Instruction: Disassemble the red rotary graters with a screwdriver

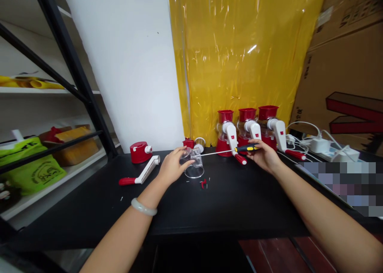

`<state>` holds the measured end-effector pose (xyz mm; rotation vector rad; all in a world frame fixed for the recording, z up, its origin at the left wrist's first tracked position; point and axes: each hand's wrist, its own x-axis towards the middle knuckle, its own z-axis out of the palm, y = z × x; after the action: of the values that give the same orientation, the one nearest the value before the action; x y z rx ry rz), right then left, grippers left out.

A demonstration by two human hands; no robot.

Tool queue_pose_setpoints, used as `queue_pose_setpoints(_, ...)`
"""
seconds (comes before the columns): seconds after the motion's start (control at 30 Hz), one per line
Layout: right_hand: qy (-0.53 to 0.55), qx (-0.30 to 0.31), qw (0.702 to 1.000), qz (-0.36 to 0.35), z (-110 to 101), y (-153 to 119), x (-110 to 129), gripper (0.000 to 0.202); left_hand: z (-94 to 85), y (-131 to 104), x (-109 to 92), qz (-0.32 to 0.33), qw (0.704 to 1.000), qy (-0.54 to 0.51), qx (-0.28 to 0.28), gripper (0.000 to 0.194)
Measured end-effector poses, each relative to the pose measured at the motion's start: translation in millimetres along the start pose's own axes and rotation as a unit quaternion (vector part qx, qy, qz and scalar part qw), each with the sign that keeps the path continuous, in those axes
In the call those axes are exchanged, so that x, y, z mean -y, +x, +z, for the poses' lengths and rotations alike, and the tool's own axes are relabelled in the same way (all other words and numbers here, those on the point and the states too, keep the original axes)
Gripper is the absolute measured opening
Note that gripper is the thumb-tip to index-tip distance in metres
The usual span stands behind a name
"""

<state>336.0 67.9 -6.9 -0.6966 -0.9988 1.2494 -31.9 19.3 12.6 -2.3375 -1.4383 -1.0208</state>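
My left hand (173, 164) is closed around the side of a clear plastic grater body (196, 161), which rests on the black table. A screwdriver (245, 148) with a black and yellow handle lies level in my right hand (265, 155), fingers wrapped on the handle. Its long shaft points left, and the tip meets the side of the clear body. In front of the body are a small red part (204, 184) and several tiny screws. To the left lie a white crank handle (148, 170) with a red grip and a red base (140, 152).
Three red and white rotary graters (247, 131) stand at the back right. Behind the clear body are a red hopper (188, 143) and a drum (200, 144). White chargers (320, 144) with cables sit at right, beside a cardboard box (338, 65). A shelf rack (68, 57) borders the left.
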Motion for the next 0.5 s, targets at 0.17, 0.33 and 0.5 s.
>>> queue_pose_setpoints(0.17,-0.078,-0.031,0.995,-0.046,-4.9,4.1,-2.5,0.035,0.0,0.0,0.2,0.003,1.000,-0.006,-0.001,0.045)
queue_pose_setpoints(0.33,-0.164,-0.037,0.982,-0.081,-5.1,6.2,-7.3,0.034,0.6,-0.5,2.2,-0.001,1.000,-0.006,-0.009,0.045)
queue_pose_setpoints(0.5,-0.014,0.000,1.000,-0.008,-0.8,-0.9,0.2,0.020,0.8,-1.2,0.9,-0.005,1.000,-0.013,-0.005,0.045)
